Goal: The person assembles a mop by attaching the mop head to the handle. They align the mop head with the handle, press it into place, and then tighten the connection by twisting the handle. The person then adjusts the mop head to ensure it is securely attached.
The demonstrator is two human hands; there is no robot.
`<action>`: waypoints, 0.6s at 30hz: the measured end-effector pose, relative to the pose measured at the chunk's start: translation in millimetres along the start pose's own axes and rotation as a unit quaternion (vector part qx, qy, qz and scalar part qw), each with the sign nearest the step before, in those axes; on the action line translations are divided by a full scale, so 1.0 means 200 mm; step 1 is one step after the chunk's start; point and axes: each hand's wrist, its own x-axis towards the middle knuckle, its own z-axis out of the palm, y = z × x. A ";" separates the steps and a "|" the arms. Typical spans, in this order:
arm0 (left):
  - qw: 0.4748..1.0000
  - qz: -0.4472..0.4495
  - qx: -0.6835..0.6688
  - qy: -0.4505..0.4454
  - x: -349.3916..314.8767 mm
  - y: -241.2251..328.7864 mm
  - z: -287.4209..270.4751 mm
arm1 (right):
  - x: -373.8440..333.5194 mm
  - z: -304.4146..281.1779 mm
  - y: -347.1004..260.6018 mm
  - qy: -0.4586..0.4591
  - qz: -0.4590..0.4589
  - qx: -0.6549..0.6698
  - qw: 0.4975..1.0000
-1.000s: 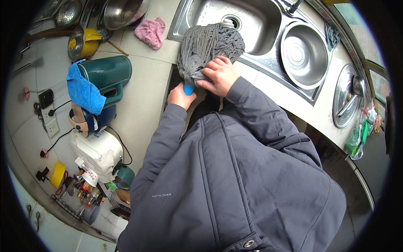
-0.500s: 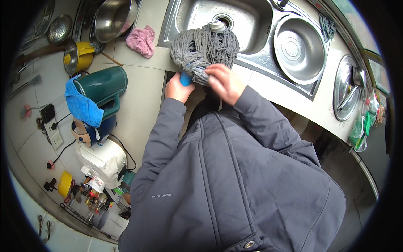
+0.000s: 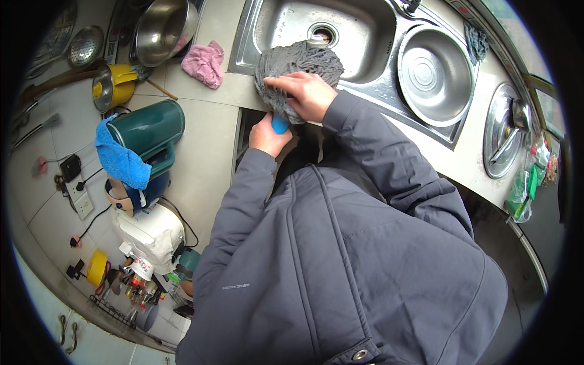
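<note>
The blue handle (image 3: pixel 280 125) is being clamped in the left grip (image 3: pixel 267 137), presumably to steady the grey mop head (image 3: pixel 304 58) being held just beyond, over the near edge of the sink (image 3: pixel 362 33). Strands (image 3: pixel 274 66) are being covered by the right grip (image 3: pixel 312 96); whether any are being pinched cannot be told.

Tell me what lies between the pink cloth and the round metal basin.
A strip of counter, the grey mop head and the rectangular sink bowl, as the head view shows.
</note>
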 end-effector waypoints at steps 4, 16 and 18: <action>0.967 0.201 0.144 -0.055 0.05 -0.18 0.11 | -0.11 0.01 -0.30 -0.065 -0.100 -0.056 0.991; 0.978 0.116 0.097 0.140 -0.08 -0.03 0.22 | -0.21 -0.08 -0.53 0.052 -0.048 -0.086 0.994; 0.979 0.182 0.089 0.035 -0.02 0.01 0.01 | -0.21 -0.13 -0.49 0.082 -0.021 -0.044 0.995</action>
